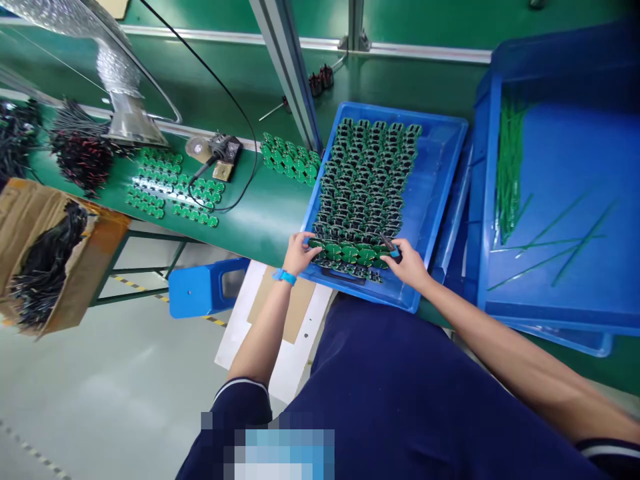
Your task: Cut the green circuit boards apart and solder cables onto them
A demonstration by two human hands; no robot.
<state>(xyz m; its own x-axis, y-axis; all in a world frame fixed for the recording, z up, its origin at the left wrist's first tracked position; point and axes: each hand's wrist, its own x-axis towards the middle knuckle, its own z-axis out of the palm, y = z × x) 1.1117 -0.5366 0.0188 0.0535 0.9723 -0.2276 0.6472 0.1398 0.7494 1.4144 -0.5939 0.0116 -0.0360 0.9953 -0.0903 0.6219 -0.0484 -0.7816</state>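
Observation:
A panel of round green circuit boards point(349, 253) is held level between my two hands, over the near end of a blue tray point(430, 193). My left hand point(299, 253), with a blue band at the wrist, pinches the panel's left end. At the other end, my right hand point(407, 264) grips the panel with thumb and fingers. It also holds a small dark-tipped hand tool with a blue grip point(393, 249), which looks like cutters. Rows of similar circuit board panels point(367, 180) stand packed in the tray beyond my hands. A few board pieces point(357, 272) lie nearest my body.
More board panels point(291, 159) lie on the green bench left of the tray. Near them are a soldering iron point(216, 157), a fume hose point(135, 120) and wire bundles point(83, 150). A blue bin point(560, 200) with green strips stands right. A blue stool point(200, 290) is below.

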